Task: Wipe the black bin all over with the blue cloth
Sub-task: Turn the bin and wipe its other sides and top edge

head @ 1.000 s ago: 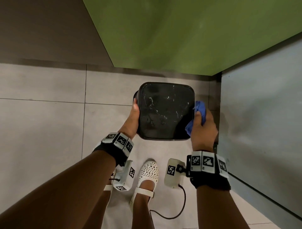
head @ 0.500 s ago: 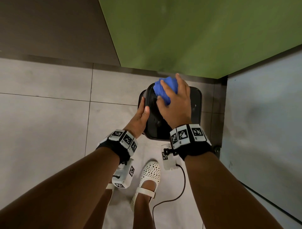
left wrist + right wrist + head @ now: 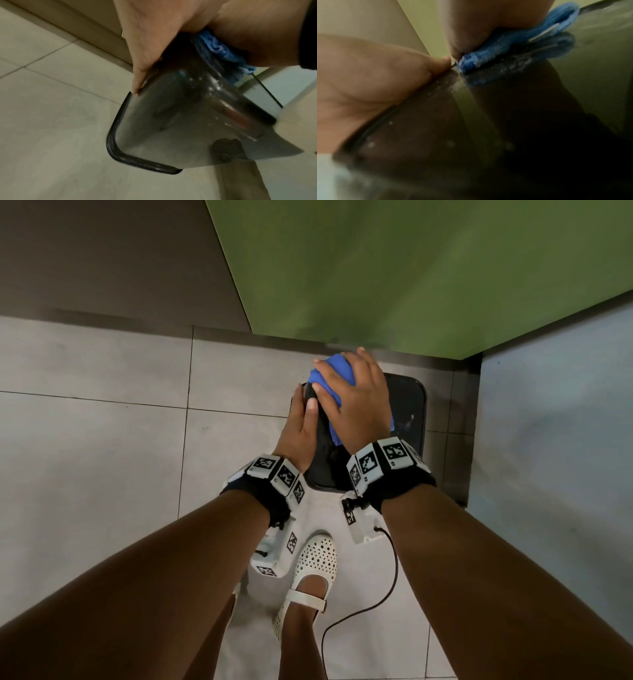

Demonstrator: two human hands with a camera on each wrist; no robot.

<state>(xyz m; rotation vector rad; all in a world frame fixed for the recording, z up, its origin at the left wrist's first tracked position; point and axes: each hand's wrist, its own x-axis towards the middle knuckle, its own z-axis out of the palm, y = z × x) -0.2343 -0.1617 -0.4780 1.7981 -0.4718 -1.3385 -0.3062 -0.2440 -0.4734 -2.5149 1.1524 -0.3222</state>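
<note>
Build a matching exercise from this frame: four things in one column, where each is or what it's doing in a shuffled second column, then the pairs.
Things
1. blue cloth
2. left hand
3. right hand
4. white shoe

Places or states
A. on the floor tiles, nearer the person than the black bin
B. holds the bin's left edge
C. grips the cloth and presses it down
D. bunched on the bin's top, under a palm

Pairs: 1-D, 2-B, 3-C, 4-A

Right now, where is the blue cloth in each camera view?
Head: upper centre, blue cloth under the right hand.
Left wrist: upper right, beneath that hand.
Right wrist: upper right, under the fingers.
Shared landmark: the dark square plastic lid it presses on.
</note>
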